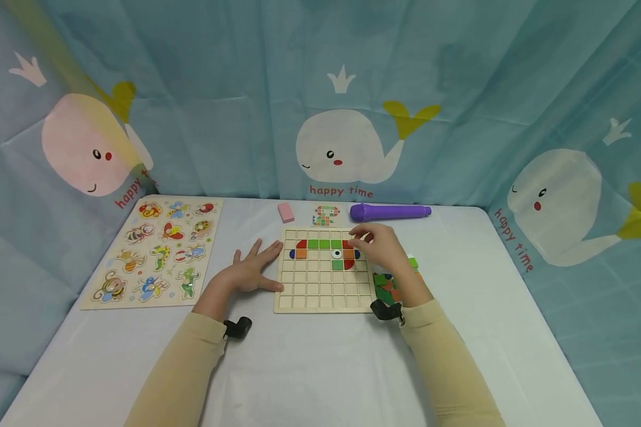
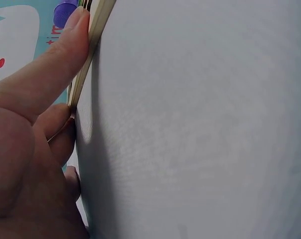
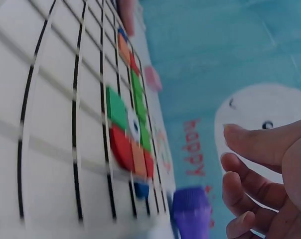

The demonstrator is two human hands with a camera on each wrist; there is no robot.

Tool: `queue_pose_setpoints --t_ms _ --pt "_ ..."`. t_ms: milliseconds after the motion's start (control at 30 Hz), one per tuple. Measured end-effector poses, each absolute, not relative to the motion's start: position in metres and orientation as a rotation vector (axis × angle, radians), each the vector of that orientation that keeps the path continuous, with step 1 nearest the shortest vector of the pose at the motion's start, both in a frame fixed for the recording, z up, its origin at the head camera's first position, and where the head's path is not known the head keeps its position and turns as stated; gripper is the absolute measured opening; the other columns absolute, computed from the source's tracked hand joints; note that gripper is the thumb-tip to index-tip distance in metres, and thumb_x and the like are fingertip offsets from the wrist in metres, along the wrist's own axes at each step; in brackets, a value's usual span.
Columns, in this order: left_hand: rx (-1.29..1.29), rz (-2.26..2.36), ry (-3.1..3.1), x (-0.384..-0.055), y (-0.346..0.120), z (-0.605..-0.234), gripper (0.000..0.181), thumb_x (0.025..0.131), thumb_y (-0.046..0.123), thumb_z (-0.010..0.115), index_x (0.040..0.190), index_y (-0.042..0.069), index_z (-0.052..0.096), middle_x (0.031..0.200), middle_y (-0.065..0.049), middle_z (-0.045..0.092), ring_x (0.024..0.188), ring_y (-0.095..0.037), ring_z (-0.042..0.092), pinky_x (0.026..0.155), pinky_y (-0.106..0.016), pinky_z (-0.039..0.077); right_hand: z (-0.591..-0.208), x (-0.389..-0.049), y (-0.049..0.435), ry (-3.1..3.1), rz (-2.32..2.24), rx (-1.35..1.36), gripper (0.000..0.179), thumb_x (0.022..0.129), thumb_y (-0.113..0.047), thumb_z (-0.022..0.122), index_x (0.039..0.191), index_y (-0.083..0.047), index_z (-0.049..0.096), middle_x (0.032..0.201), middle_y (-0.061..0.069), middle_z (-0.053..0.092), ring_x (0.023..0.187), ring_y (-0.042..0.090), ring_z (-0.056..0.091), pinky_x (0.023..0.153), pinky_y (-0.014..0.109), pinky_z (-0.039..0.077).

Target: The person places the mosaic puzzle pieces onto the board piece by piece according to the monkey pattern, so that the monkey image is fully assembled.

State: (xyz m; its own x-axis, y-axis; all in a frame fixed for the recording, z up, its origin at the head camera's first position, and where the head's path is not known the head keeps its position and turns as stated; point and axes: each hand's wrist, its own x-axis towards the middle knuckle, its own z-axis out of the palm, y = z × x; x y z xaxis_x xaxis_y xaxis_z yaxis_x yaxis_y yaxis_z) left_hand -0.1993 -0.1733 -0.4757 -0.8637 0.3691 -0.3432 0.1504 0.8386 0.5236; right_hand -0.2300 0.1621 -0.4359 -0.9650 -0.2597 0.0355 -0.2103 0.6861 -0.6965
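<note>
A wooden grid board [image 1: 320, 290] lies on the white table with coloured tiles set in its upper rows. Among them are green squares [image 1: 324, 244], red and orange pieces, blue ends and a round eye tile [image 1: 336, 254]. My left hand [image 1: 248, 274] lies with fingers spread at the board's left edge, thumb and fingertips touching it. Above the upper right corner hovers my right hand [image 1: 378, 243], fingers loosely bent. In the right wrist view that hand [image 3: 265, 174] shows nothing between thumb and fingers. A pile of loose tiles [image 1: 384, 287] sits right of the board, partly hidden by my right forearm.
Behind the board are a pink block [image 1: 285, 212], a small pattern card [image 1: 326, 216] and a purple toy microphone [image 1: 390, 212]. An insect picture puzzle board [image 1: 162, 237] lies at the left. A blue whale-print curtain [image 1: 219, 136] encloses the table's back and sides.
</note>
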Motion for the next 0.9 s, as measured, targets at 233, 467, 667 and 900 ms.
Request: queue_pose_setpoints --t_ms 233,467,667,900 --pt "0.386 0.675 2.584 -0.202 -0.174 -0.478 0.116 0.077 0.056 0.081 0.164 0.020 0.013 0.172 -0.002 0.007 0.156 -0.038 -0.014 0.116 -0.071 -0.015 -0.445 -0.228 0.197 2.933 -1.043 -0.289 0.025 0.096 -0.025 0.071 0.116 -0.011 0.073 0.105 0.007 0.072 0.091 0.024 0.063 0.076 0.039 0.053" --pt "0.379 0.692 2.572 -0.201 -0.175 -0.481 0.117 0.077 0.056 0.081 0.164 0.020 0.013 0.171 -0.002 0.007 0.156 -0.038 -0.014 0.116 -0.071 -0.016 -0.457 -0.227 0.231 2.929 -0.965 -0.117 0.028 0.097 -0.028 0.068 0.119 -0.010 0.072 0.111 0.009 0.072 0.096 0.027 0.064 0.080 0.041 0.055" --pt "0.389 0.702 2.569 -0.200 -0.175 -0.481 0.116 0.077 0.057 0.081 0.164 0.020 0.013 0.171 -0.002 0.007 0.156 -0.038 -0.014 0.115 -0.071 -0.016 -0.463 -0.227 0.261 2.886 -0.860 -0.010 0.031 0.100 -0.030 0.063 0.119 -0.007 0.072 0.113 0.014 0.073 0.103 0.032 0.066 0.087 0.047 0.055" --pt "0.381 0.706 2.571 -0.201 -0.175 -0.478 0.116 0.077 0.055 0.081 0.164 0.020 0.013 0.171 -0.003 0.008 0.156 -0.038 -0.013 0.115 -0.071 -0.016 -0.467 -0.229 0.274 2.834 -0.780 0.004 0.039 0.095 -0.029 0.071 0.121 -0.001 0.068 0.118 0.020 0.068 0.105 0.034 0.061 0.095 0.050 0.051"
